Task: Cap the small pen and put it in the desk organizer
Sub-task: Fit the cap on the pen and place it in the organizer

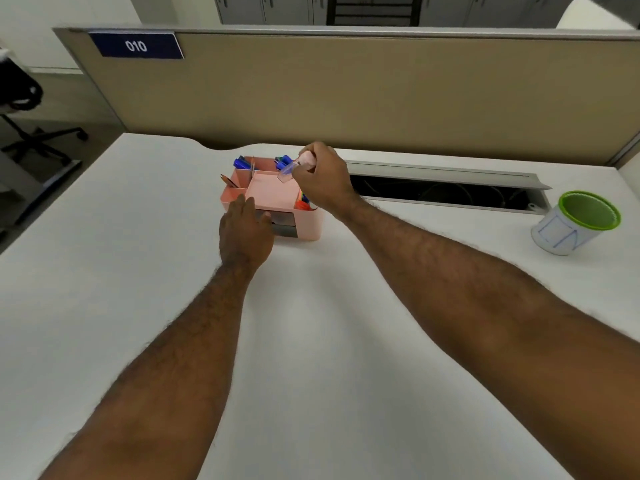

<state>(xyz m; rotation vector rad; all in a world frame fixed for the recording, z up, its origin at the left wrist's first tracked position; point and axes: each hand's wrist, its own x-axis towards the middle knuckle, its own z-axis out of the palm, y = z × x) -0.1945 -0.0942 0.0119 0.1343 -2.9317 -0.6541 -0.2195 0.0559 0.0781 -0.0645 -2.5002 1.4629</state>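
A pink desk organizer (268,192) stands on the white desk, with blue pens, pencils and coloured markers upright in its side compartments. My right hand (323,180) hovers over its right rear part, holding a small pink pen (298,166) with a clear cap pointing down-left toward the wide middle tray. My left hand (244,233) rests against the organizer's front left side, fingers on its rim, steadying it. Part of the pen's body is hidden inside my fist.
A white cup with a green rim (575,228) stands at the right. An open cable trough (446,192) runs along the desk's back behind the organizer. A beige partition (346,91) closes the far edge. An office chair (24,109) stands off to the left.
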